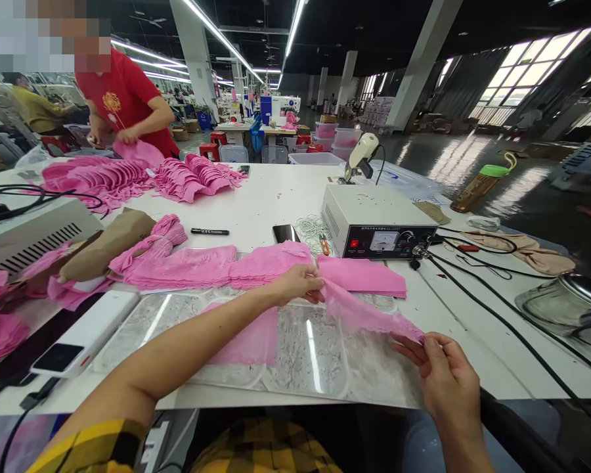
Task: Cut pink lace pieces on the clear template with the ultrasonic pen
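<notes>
My left hand [300, 284] pinches one end of a pink lace piece [367, 315], and my right hand [440, 371] pinches its other end, so the lace stretches between them above a clear plastic template sheet [305, 355] on the white table. Another pink fabric piece [249, 338] lies on the sheet under my left forearm. A flat stack of pink pieces [362, 274] sits just behind the held lace, and a row of pink lace [197, 266] runs to the left.
A white control box [374, 226] with a hand tool [362, 154] stands behind the stack; its black cables [497, 315] cross the right side. A marker [209, 231], phone [285, 233], scissors [324, 244] and bottle [480, 184] lie about. A person in red [128, 98] handles pink stacks [128, 177] far left.
</notes>
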### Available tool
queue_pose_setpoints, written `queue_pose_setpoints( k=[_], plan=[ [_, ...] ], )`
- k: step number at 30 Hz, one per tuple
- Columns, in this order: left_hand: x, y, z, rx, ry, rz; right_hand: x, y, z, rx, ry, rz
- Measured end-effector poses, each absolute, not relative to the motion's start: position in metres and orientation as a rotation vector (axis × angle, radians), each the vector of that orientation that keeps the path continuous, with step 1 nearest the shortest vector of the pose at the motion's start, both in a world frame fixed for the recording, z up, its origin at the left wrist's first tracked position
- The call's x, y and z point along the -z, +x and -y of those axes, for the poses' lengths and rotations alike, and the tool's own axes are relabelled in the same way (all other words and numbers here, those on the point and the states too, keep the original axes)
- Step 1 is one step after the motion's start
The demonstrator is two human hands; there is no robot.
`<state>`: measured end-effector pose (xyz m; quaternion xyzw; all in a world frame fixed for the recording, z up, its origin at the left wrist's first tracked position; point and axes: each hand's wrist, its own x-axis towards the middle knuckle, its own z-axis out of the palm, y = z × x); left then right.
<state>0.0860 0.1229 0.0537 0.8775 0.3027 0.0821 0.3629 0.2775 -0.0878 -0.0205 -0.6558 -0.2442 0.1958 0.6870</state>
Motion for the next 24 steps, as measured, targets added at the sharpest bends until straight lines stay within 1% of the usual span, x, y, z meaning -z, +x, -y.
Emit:
queue_pose_setpoints(
  k=[5,10,12,14,17,21,24],
  plan=[
    [-0.048,0.062,-0.115,-0.106,2.238,-0.890,0.023,0.277,0.103,-0.451,-1.873,0.734],
    [-0.047,0.036,-0.085,-0.148,2.411,-0.951,0.023,0.275,0.118,-0.383,-2.062,0.838],
    [-0.045,0.028,-0.072,-0.156,2.519,-0.841,0.019,0.273,0.115,-0.337,-2.112,0.867],
    [-0.038,0.024,-0.063,-0.149,2.698,-0.631,0.014,0.272,0.105,-0.235,-2.164,0.928],
    [-0.026,0.023,-0.059,-0.124,2.911,-0.409,0.009,0.270,0.086,-0.128,-2.240,1.103],
    [-0.023,0.020,-0.063,-0.104,2.924,-0.389,0.005,0.272,0.077,-0.136,-2.291,1.194],
    [-0.033,0.011,-0.062,-0.030,2.843,-0.253,0.005,0.274,0.089,-0.157,-2.347,1.158]
  ],
)
